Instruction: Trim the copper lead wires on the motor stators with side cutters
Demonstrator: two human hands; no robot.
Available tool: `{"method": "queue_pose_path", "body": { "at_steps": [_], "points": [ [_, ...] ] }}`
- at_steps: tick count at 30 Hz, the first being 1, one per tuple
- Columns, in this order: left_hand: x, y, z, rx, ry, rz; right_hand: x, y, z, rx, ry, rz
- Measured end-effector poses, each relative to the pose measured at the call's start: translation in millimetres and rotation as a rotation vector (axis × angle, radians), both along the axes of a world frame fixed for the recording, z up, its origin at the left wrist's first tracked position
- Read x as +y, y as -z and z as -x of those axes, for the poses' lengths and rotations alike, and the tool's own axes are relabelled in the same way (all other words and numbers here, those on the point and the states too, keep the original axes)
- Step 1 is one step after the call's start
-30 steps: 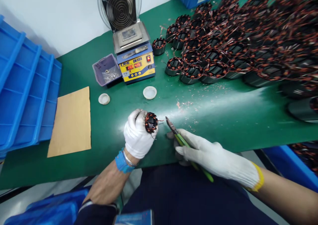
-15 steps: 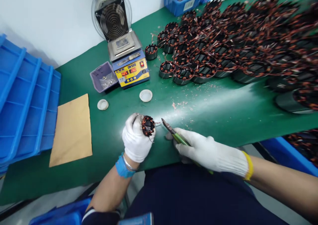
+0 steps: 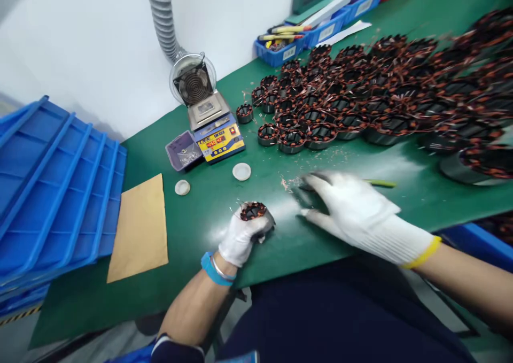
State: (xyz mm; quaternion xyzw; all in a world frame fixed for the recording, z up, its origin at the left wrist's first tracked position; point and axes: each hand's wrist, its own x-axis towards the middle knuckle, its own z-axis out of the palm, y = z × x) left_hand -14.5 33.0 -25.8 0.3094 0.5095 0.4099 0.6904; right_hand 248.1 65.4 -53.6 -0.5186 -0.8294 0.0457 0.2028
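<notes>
In the head view, the left hand (image 3: pixel 237 241), in a white glove, is closed around a dark ring-shaped core wound with copper-coloured wire (image 3: pixel 253 211), held near the middle of the green tabletop (image 3: pixel 188 261). The core's open face is tipped upward, and thin wire ends stick out toward ten o'clock.

At three o'clock from it, the right hand (image 3: pixel 352 209), in a white knit glove with a yellow cuff, is blurred. Its thumb is spread wide from its fingers. The slim green handle of a hand tool (image 3: pixel 381 183) shows past its far side, at about two o'clock from the core; whether the hidden fingers touch the tool, I cannot tell.

Loose copper-coloured clippings (image 3: pixel 285 184) lie between one and two o'clock from the core, a white shallow dish (image 3: pixel 241 171) at eleven, and a blue-and-yellow metal-topped unit with red digits (image 3: pixel 221 143) farther out that way. Crowded wire-wound cores (image 3: pixel 320 133) fill one to three o'clock.

As I judge it, the thin ends could bend or snag if the left hand turned the core against its glove. Clippings could cling to the knit and get into the windings, and a careless sweep could knock the tool into the crowded cores.
</notes>
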Motion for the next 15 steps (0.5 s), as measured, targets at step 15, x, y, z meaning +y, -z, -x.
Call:
{"method": "queue_pose_path", "body": {
  "at_steps": [15],
  "points": [
    [10, 62.0, 8, 0.608, 0.559, -0.670, -89, -75.7, -27, 0.060, 0.105, 0.521]
  ]
}}
